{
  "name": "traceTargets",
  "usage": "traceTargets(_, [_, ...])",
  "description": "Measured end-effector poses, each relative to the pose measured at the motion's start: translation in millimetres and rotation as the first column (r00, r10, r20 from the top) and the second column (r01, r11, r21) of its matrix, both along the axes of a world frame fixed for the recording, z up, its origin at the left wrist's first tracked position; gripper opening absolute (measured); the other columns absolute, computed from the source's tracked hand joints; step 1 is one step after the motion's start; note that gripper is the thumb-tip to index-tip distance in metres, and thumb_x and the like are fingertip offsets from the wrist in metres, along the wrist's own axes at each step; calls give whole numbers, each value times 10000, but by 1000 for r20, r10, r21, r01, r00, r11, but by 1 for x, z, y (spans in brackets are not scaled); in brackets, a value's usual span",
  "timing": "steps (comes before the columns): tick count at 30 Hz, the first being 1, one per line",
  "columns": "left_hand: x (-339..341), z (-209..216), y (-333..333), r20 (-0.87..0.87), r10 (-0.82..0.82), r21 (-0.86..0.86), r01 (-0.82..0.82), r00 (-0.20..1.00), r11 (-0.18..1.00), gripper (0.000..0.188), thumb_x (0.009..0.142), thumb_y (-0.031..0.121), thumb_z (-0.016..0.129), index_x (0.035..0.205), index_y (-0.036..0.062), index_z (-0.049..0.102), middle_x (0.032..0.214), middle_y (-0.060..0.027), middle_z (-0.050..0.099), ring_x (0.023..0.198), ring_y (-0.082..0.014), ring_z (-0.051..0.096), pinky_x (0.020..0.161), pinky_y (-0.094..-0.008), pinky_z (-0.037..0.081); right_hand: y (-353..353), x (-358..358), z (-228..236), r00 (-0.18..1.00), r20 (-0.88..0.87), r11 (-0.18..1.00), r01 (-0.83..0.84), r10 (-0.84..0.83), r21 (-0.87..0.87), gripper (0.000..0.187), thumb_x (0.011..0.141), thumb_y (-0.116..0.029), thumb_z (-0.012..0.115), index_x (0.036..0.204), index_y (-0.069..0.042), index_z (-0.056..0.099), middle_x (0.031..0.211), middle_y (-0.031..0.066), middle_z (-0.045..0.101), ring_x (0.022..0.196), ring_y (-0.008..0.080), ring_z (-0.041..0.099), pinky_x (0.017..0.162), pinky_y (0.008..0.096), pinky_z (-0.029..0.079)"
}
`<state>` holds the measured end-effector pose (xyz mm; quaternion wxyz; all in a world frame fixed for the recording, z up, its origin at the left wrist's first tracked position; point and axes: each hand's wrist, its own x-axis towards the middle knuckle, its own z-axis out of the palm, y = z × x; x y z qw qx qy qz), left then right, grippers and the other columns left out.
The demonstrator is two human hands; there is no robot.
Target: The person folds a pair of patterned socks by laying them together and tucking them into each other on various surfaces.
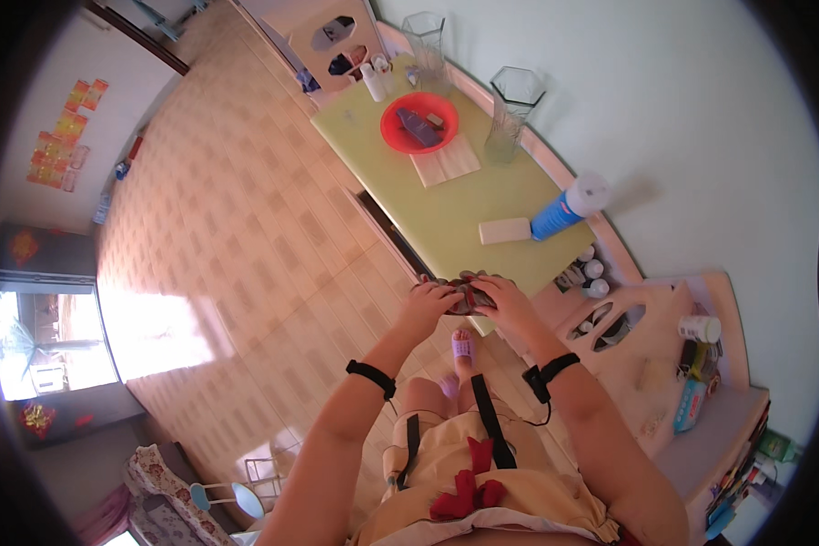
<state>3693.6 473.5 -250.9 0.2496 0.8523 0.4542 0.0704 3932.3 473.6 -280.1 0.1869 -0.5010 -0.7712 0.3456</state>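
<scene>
Both hands are out in front of me at the near end of a green-topped cabinet (pixel 382 155). Between them is a small grey and dark bundle with red patches (pixel 465 296), which looks like soft cloth; its exact kind is unclear. My left hand (pixel 430 307) has its fingers closed on the bundle's left side. My right hand (pixel 508 307) grips it from the right, fingers curled over the top. Part of the bundle is hidden under the fingers. Just beyond the hands, a drawer (pixel 382 232) in the cabinet's side stands partly pulled out.
On the cabinet are a red bowl (pixel 389 136) with a purple box, a folded pale cloth (pixel 448 164), a whitish block (pixel 504 231), a blue spray can (pixel 558 216) and glass vases (pixel 510 114). Right, a shelf unit (pixel 646 337) holds bottles. Tiled floor (pixel 246 237) extends left.
</scene>
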Motion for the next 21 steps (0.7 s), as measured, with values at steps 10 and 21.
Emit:
traceTargets(10, [9,-132,96,68,-377,-161,383,924,909,335,808,75,620,1116,193,678,1210,-25,610,1172,-280,533,1006,-394,438,1,-31,-116,905,356,953,286,-235,-99,390,813,-106,702,1189,-90,598,1315,132,501,1183,385,453,1002,490,404])
traceTargets(21, [-99,-175,299,191,-462,49,461,866,886,345,774,55,549,1076,140,691,1220,-44,628,1236,-306,520,1068,-424,401,169,-157,-137,794,289,844,490,-535,218,351,780,-114,708,1117,-86,612,1227,100,551,1089,352,516,947,448,441])
